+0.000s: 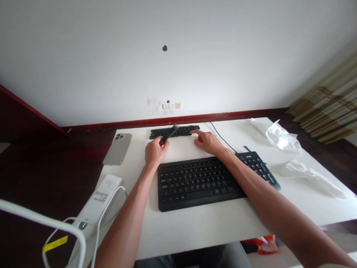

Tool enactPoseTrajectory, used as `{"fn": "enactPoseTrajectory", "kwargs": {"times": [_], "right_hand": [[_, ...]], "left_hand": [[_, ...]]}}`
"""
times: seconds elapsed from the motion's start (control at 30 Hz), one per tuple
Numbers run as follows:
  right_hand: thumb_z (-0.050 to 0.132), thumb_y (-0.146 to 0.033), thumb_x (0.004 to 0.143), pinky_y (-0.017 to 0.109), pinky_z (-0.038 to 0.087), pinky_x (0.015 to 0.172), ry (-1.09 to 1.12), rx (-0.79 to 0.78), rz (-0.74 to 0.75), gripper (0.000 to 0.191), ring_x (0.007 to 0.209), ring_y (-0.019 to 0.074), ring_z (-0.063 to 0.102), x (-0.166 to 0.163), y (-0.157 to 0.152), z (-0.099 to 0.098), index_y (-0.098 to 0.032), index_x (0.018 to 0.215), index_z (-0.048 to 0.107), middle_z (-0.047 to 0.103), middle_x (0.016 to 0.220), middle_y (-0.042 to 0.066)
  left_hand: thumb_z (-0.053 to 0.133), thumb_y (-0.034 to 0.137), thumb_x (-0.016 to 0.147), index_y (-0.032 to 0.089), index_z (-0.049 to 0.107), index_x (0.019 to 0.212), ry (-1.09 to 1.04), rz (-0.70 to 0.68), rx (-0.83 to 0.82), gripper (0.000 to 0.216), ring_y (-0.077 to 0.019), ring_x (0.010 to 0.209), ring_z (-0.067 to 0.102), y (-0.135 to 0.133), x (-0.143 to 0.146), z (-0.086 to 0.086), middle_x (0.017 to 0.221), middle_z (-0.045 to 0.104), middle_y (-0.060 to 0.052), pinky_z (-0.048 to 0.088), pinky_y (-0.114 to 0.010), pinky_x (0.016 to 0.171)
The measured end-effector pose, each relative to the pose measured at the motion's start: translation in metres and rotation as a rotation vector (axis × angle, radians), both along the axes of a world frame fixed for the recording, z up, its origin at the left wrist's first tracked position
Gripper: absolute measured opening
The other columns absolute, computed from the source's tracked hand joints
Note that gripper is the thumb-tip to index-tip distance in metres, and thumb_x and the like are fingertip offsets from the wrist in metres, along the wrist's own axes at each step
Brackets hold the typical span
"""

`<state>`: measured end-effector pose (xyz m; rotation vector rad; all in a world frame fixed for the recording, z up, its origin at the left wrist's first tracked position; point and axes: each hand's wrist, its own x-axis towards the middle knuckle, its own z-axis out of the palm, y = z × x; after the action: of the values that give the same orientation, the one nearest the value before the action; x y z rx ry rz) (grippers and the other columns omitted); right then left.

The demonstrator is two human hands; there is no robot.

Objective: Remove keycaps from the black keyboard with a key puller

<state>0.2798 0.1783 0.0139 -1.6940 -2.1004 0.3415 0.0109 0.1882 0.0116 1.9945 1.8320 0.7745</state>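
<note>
My left hand (156, 151) is closed around a narrow black object (169, 134) with a lighter tip, slanting up to the right; its exact kind is unclear. Behind it, a long black strip of keys (184, 131) lies near the far edge of the table. My right hand (207, 142) has its index finger stretched to the right end of that strip, the other fingers partly bent, with nothing visible in its grasp. Under my forearms sits a black keyboard (194, 184), its right part crossed by my right forearm. A thin blue-tipped tool (247, 148) shows behind it.
A phone (118, 149) lies at the table's (199, 227) left edge, near a white power strip (97, 201) with a looping cable. Crumpled white wrappings (281, 136) rest on the right. The keyboard's cord (222, 137) runs toward the back edge.
</note>
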Motion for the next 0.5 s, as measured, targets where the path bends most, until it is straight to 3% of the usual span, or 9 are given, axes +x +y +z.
{"fn": "enactPoseTrajectory", "kwargs": {"times": [0.23,0.5], "right_hand": [[0.058,-0.018,0.087,0.027,0.038,0.067,-0.004,0.006,-0.003,0.038,0.063,0.0162,0.057,0.0016,-0.001,-0.0006,-0.022,0.122,0.072,0.067,0.07,-0.001],[0.057,-0.019,0.09,0.027,0.039,0.068,-0.027,0.006,0.002,0.039,0.064,0.0165,0.058,0.0013,-0.0019,-0.0012,-0.023,0.125,0.073,0.069,0.072,-0.001]], "left_hand": [[0.057,0.038,0.095,0.023,0.071,0.086,0.015,-0.004,-0.006,0.022,-0.022,0.08,0.069,-0.0001,-0.0002,0.0001,0.079,0.074,-0.004,0.04,-0.027,0.071],[0.058,0.037,0.093,0.023,0.07,0.084,-0.012,-0.013,0.029,0.021,-0.0211,0.076,0.068,0.0011,-0.0008,-0.0028,0.077,0.073,-0.002,0.037,-0.028,0.068]]}}
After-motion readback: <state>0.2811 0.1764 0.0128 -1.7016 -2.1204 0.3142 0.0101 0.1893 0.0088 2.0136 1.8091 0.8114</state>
